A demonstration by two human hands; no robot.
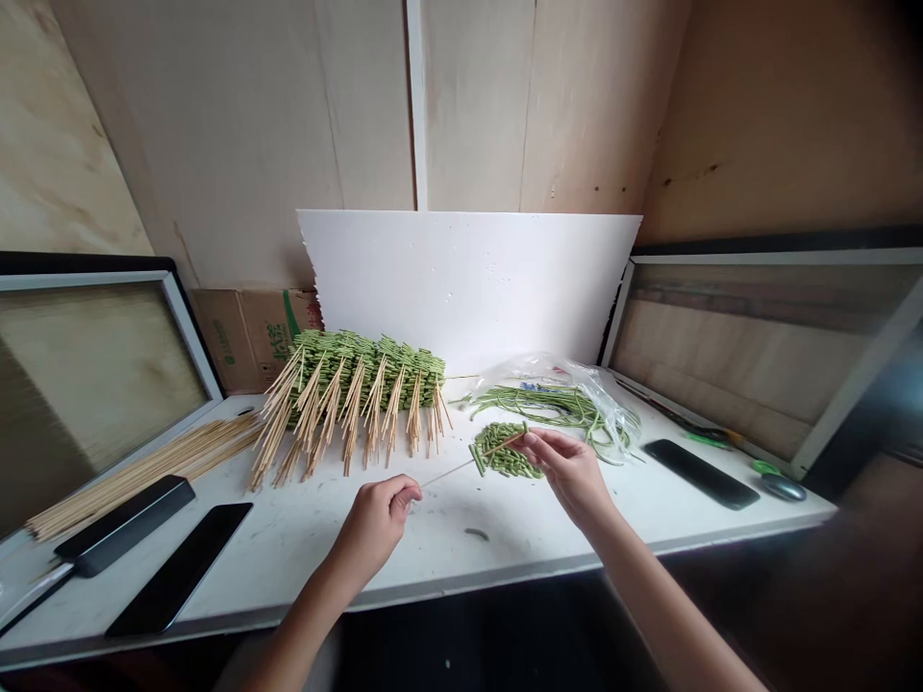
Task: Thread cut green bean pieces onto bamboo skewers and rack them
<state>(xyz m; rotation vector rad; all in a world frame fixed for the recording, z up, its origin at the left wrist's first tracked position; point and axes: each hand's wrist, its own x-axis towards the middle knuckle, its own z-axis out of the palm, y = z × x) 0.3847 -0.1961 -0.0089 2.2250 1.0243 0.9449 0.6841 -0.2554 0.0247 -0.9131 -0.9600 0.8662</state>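
Observation:
My left hand (382,519) is closed around the near end of a thin bamboo skewer (448,473), which slants up to the right. A short green bean piece (477,459) sits across the skewer partway along. My right hand (569,471) pinches another cut bean piece (526,431) at the skewer's far end; whether the tip has gone through it is hard to see. Just beyond and under the skewer lies a pile of cut bean pieces (509,463) on the white table (404,567). One loose piece (476,533) rests nearer the front edge.
Stacked bean skewers (361,375) stand at the back left, sticks pointing forward. Bare skewers (144,471), a black case (126,524) and a phone (180,572) lie left. Long beans (548,402) in a plastic bag (606,394), another phone (701,473) and a mouse-like object (783,486) lie right.

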